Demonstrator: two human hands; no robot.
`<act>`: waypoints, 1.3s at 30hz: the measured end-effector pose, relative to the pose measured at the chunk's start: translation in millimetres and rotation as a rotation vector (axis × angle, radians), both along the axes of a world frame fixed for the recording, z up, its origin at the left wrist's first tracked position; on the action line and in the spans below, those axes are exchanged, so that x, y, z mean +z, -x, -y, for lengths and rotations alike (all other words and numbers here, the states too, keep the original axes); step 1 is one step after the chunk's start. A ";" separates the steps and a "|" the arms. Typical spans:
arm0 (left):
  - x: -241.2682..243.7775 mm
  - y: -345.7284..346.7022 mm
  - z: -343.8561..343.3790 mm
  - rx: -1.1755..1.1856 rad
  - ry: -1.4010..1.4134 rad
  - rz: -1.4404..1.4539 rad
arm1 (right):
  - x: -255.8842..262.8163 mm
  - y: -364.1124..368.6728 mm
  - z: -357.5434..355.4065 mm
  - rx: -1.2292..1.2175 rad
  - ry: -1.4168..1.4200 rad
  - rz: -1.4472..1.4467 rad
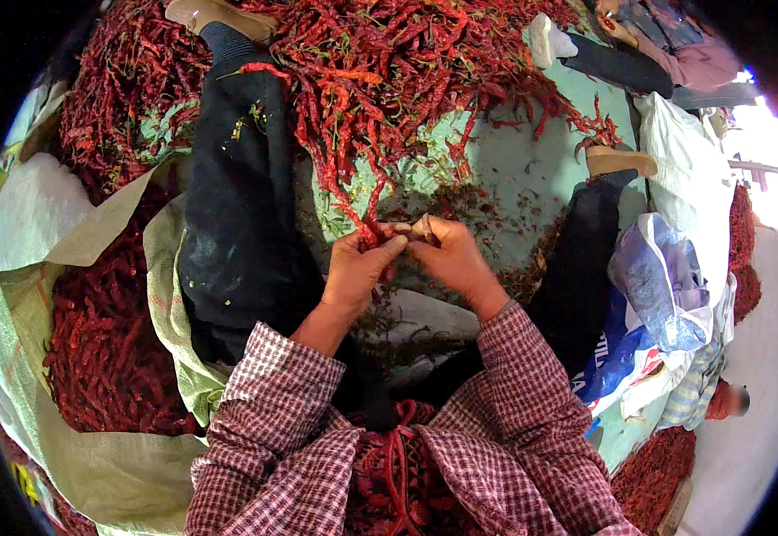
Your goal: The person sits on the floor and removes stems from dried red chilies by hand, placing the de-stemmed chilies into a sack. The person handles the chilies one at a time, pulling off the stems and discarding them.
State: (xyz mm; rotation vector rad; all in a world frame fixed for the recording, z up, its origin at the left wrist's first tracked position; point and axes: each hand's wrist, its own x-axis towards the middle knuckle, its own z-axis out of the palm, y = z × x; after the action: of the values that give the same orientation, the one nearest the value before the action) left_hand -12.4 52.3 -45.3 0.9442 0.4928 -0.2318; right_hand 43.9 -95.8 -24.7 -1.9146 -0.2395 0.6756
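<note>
Several wrinkled red chili peppers (369, 231) are pinched in my left hand (359, 271), their long ends pointing away from me. My right hand (454, 258) meets it at the stem ends, thumb and fingertips drawn together. Something pale wraps one of its fingertips; whether a stem is between these fingers cannot be seen. Just beyond my hands, a large heap of dried red chilies (389, 74) spreads over a pale green sheet (523, 154). Broken stems and bits (469, 208) litter the sheet between my legs.
On my left an open woven sack (94, 462) holds many red chilies (114, 348). White sacks (680, 147) and a blue-and-white bag (657, 281) lie on the right. Another person's leg (617, 63) reaches in at upper right. More chili piles (657, 476) lie at far right.
</note>
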 end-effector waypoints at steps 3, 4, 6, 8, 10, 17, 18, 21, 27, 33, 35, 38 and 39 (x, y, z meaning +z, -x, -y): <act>-4.8 1.7 -5.6 0.073 0.015 -0.065 | 13.6 7.0 -4.2 -0.064 -0.019 -0.231; -5.6 1.5 -5.2 0.084 0.011 -0.055 | 10.7 8.3 -2.2 -0.088 -0.029 -0.279; -6.9 1.0 -4.1 0.106 0.006 -0.037 | 9.8 10.7 -0.8 -0.127 -0.049 -0.332; -7.9 2.6 -7.0 0.058 -0.049 -0.057 | 9.7 15.2 -4.7 -0.156 -0.070 -0.341; -5.5 4.9 -3.2 0.041 -0.369 0.106 | -1.3 21.4 -4.8 -0.079 0.085 -0.042; 6.6 4.5 -13.7 0.178 -0.362 0.110 | -26.8 50.7 19.8 0.103 0.372 0.067; -0.2 5.3 -19.9 0.227 -0.206 0.061 | -14.8 45.0 20.1 0.115 0.336 0.040; -5.1 -0.9 -16.7 0.258 0.029 -0.082 | -25.7 13.3 43.2 -0.011 0.430 0.338; -8.3 -3.4 -15.5 0.166 0.087 -0.097 | -35.3 -17.9 53.2 -0.091 0.780 0.348; -4.6 -3.2 -10.9 0.106 0.026 -0.118 | -34.9 -18.3 58.0 -0.217 0.426 0.176; -1.3 -2.8 -10.3 0.067 0.050 -0.120 | -25.7 -12.0 54.2 -0.223 0.216 0.097; 1.0 -1.8 -10.4 0.017 0.129 -0.095 | -2.1 0.1 32.1 -0.027 0.192 0.089; -1.8 -2.0 -9.7 -0.021 0.105 -0.083 | 1.1 4.3 27.9 0.014 0.175 0.109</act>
State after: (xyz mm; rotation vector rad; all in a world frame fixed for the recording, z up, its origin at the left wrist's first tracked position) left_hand -10.5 62.0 -47.1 0.8399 0.5421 -0.3143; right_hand 39.6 -123.7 -23.6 -2.1223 -0.2697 0.6196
